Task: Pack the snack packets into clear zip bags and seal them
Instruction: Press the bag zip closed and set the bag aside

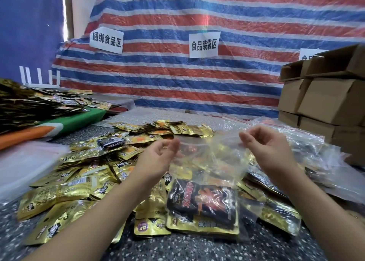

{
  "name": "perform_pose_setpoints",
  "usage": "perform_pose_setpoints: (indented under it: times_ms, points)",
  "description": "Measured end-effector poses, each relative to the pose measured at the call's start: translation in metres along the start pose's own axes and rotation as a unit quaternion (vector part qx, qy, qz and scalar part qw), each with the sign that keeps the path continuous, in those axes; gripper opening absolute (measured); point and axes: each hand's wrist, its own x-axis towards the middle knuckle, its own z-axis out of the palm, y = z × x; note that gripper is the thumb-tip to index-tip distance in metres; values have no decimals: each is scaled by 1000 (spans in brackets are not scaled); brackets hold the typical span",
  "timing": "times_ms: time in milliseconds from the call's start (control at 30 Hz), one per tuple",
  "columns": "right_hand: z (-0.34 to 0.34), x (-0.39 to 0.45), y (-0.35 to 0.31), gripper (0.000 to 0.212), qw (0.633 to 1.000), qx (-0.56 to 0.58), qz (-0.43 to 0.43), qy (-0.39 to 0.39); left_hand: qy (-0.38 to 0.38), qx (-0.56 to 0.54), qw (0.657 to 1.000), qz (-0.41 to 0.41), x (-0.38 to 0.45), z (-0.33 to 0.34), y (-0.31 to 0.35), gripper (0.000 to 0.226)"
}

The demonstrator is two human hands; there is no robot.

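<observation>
I hold a clear zip bag [209,162] upright by its top edge over the table. My left hand [158,156] pinches the left end of the top strip and my right hand [266,150] pinches the right end. Black and gold snack packets [203,207] fill the bag's lower part. Loose gold snack packets [79,177] lie in a heap on the speckled table [177,247], left of and behind the bag.
Filled clear bags [316,162] lie piled at the right. Stacked cardboard boxes [325,99] stand at the far right. A stack of empty clear bags [25,162] sits at the left, with more gold packets [39,104] heaped behind it. A striped tarp [197,73] hangs behind.
</observation>
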Motion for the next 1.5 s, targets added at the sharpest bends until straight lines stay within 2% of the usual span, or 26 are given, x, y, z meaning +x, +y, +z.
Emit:
perform_pose_setpoints:
  times_ms: [133,167,267,367,400,467,533,600,700,767,833,900,933,1000,1067,1167,1300,1367,1433,1500]
  points:
    - [11,-11,11,38,978,147,146,-1,-130,87,988,-15,-4,3,-9,94]
    - [12,-14,12,41,975,150,164,-17,-145,114,983,-13,-5,3,-11,89]
    - [17,-21,15,50,976,66,195,-76,-161,193,968,-26,-7,3,-14,47]
    - [15,-27,22,35,969,-59,214,-107,-152,279,948,19,-8,7,-18,9]
    - [13,-28,23,30,967,-89,215,-107,-136,275,952,23,-8,9,-18,14]
    - [8,-30,24,27,966,-102,215,-102,-75,165,984,-7,-9,12,-14,20]
    - [9,-32,21,33,968,-50,218,-114,-10,39,999,-24,-6,12,-9,22]
    - [13,-35,16,44,960,27,234,-148,27,-51,998,-29,-3,11,-6,23]
    - [12,-38,11,45,925,126,261,-245,74,-129,988,-38,-1,11,-6,19]
    - [9,-43,7,50,906,104,247,-327,98,-161,981,-50,0,12,-7,16]
    - [12,-48,7,65,901,12,221,-374,116,-193,972,-67,1,13,-5,15]
    - [22,-53,7,67,916,-73,178,-353,122,-197,969,-83,1,10,-4,14]
    - [27,-54,5,58,926,-77,158,-334,119,-194,969,-94,0,9,-2,16]
    - [30,-54,5,36,940,-60,135,-307,103,-183,971,-115,-2,5,0,28]
    - [28,-52,9,20,947,-25,132,-293,75,-141,979,-128,-2,2,1,50]
    - [29,-51,10,8,962,16,148,-228,-6,-138,978,-159,-5,5,6,71]
    - [36,-47,13,23,978,54,181,-88,-96,-173,970,-141,-8,8,2,57]
    - [39,-46,15,27,975,76,203,-53,-114,-165,972,-121,-9,8,-1,64]
    - [38,-45,16,29,972,106,205,-50,-112,-123,981,-95,-10,9,-1,76]
    - [33,-45,16,21,965,152,195,-88,-87,-102,988,-75,-9,10,-1,80]
